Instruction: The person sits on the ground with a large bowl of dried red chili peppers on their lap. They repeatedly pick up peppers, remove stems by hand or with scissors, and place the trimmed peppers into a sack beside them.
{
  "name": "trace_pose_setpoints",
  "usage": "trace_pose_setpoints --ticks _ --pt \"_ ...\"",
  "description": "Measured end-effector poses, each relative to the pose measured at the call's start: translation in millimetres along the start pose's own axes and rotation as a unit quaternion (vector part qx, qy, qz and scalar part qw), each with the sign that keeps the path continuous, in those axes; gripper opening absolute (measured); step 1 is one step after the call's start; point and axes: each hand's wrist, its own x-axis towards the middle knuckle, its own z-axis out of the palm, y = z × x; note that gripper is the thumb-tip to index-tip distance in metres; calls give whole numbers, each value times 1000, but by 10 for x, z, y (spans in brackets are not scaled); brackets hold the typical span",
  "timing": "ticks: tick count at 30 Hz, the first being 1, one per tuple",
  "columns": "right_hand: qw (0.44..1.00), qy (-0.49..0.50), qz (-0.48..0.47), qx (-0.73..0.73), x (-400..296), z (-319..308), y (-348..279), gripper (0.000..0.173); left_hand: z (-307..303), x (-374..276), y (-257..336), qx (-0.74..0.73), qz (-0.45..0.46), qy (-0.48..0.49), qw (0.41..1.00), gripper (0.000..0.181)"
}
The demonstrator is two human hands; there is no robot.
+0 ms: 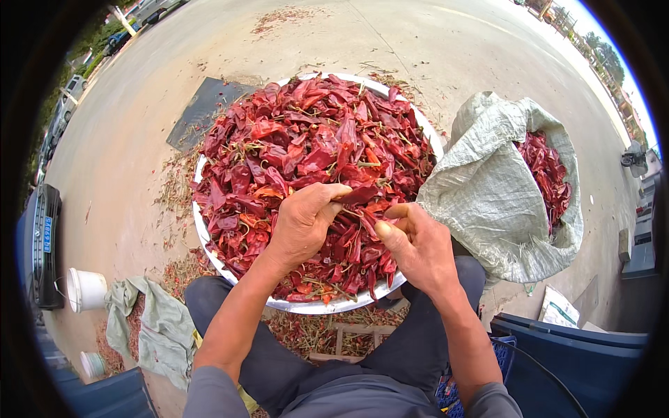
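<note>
A wide white-rimmed basin [434, 137] is heaped with dried red chili peppers [313, 141], many with stems, between and beyond my knees. Above the heap, my left hand [306, 222] pinches a dried red chili pepper [360, 195] between thumb and fingertips; the pepper points to the right. My right hand [418, 243] is close beside it on the right, its thumb and forefinger bent and a little apart. Whether anything is between the right fingers cannot be told. Loose stems lie among the peppers.
A woven sack [481, 193] of dried peppers stands right of the basin. At the left are a white bucket [89, 290], a smaller tub [93, 364] and a greenish sack [167, 329]. A dark flat sheet [201, 112] lies behind the basin. A wooden frame [360, 329] and scattered stems lie below; vehicles stand farther left.
</note>
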Motion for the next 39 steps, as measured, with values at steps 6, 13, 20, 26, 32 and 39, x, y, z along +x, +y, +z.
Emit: trace_pose_setpoints --ticks 6,13,20,26,32,39 --pt "990 -59 -62 109 978 422 321 28 -147 -34 -231 141 43 27 989 22" --pt "984 -91 -142 61 1075 433 423 25 -316 -68 -498 237 63 43 969 22" --pt "978 -108 -19 177 958 536 343 16 -190 -48 -373 270 75 12 960 35" --pt "963 -102 -24 247 756 746 271 20 -6 -288 -265 286 63 49 955 30" --pt "984 -83 -121 101 833 739 243 32 -4 -298 -272 268 102 78 955 27" --pt "973 -141 -185 11 898 638 296 28 -99 -172 -307 204 78 23 976 38"
